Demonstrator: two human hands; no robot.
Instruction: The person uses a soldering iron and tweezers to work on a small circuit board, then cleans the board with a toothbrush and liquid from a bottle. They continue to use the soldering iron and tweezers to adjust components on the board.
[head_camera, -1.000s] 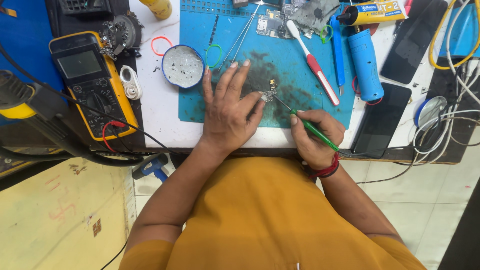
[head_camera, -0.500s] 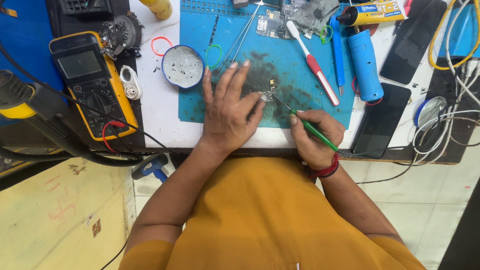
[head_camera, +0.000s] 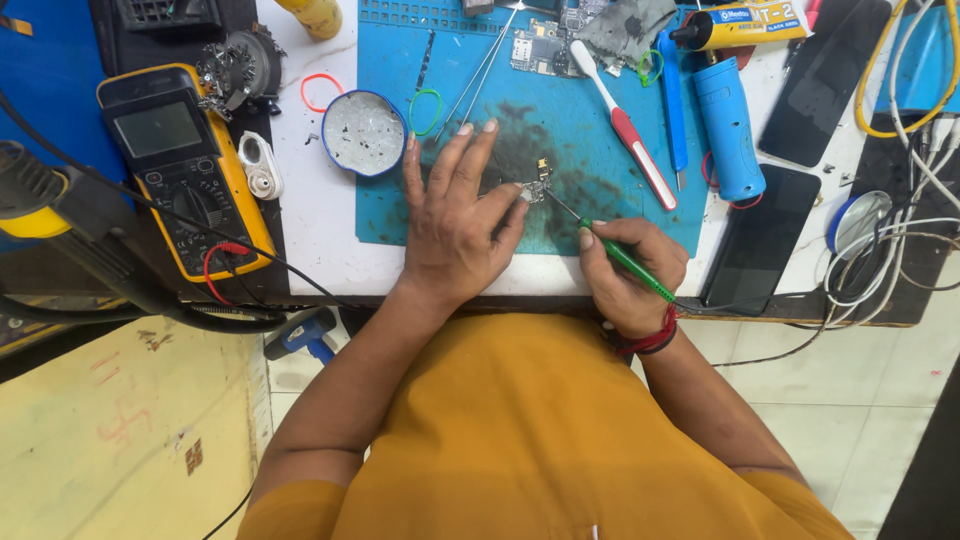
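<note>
Under both hands lies a blue mat (head_camera: 620, 215) that looks like matt rubber, smudged dark in the middle. The small part (head_camera: 538, 186) at the left hand (head_camera: 455, 235) fingertips glints like bare metal. The right hand (head_camera: 625, 275) grips a tool (head_camera: 615, 250) with a glossy green plastic handle and a thin metal tip. Beyond that hand lie a brush (head_camera: 630, 135) with a smooth white and red plastic handle and a matt blue plastic cylinder (head_camera: 727, 130). To its right, a phone (head_camera: 760, 240) shows glossy black glass. Left of the left hand, a round tin (head_camera: 364, 133) looks dull grey inside, and the meter (head_camera: 185, 170) has a yellow rubbery casing. The surface (head_camera: 320, 220) is smooth white.
</note>
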